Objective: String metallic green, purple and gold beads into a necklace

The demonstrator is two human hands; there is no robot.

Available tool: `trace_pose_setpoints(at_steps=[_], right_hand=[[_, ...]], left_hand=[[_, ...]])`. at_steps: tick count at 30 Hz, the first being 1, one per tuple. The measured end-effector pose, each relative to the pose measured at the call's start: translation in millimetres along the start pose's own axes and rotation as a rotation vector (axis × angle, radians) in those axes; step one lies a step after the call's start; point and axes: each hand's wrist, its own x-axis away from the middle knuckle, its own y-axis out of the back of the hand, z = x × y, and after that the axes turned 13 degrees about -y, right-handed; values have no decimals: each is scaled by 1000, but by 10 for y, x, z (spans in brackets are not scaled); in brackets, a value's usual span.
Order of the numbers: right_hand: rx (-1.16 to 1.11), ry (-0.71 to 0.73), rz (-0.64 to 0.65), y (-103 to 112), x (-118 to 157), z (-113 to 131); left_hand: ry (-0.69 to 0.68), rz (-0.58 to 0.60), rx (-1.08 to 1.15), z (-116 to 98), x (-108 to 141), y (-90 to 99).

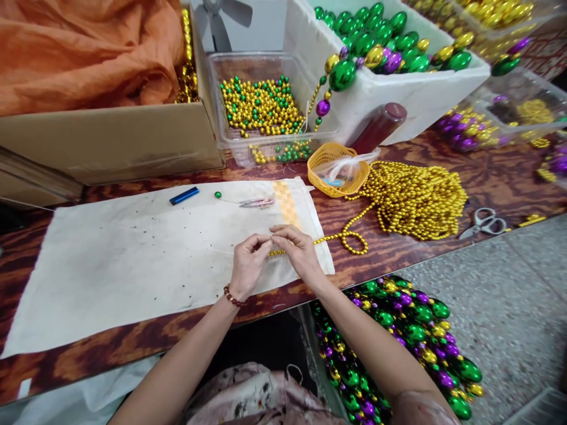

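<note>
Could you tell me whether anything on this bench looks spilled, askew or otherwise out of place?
One thing: a bead strand droops over the white box's wall, and dark specks dot the cloth. Both hands, left hand and right hand, pinch the gold strand.

Where the fingertips of the left hand [248, 264] and right hand [300, 252] pinch together, they cover the end of the gold bead strand [343, 236], so can't tell what's going on there. Any thread is too thin to see. At 12 o'clock the fan [220, 18] is chopped off by the top edge. The cardboard box [110, 141] at 10 o'clock runs off the left edge, its contents buried under orange cloth [84, 47]. Stuff inside the yellow basket [337, 170] is too small to identify.
</note>
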Motion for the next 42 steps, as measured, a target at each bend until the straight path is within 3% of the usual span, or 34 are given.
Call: trace_pose_setpoints(at_steps=[8, 13, 19, 24, 27, 32, 36, 38, 42], right_hand=[[-233, -54, -234, -310, 81, 56], [-716, -219, -127, -256, -47, 140], [-893, -247, -64, -158, -141, 223], [-681, -212, 36, -59, -148, 189], [-504, -191, 93, -50, -107, 113], [-291, -101, 294, -218, 44, 39], [-91, -45, 288, -309, 116, 94], [45, 4, 262, -293, 129, 147], [418, 130, 159, -206, 153, 265]], left_hand=[[179, -77, 334, -69, -9, -76], [202, 43, 341, -101, 21, -8], [166, 134, 293, -125, 45, 25], [187, 212, 233, -181, -6, 105], [68, 135, 201, -253, -36, 183], [-87, 59, 169, -372, -69, 298], [-141, 70, 18, -467, -116, 428], [-200, 152, -223, -521, -139, 502], [-421, 546, -699, -580, -158, 605]])
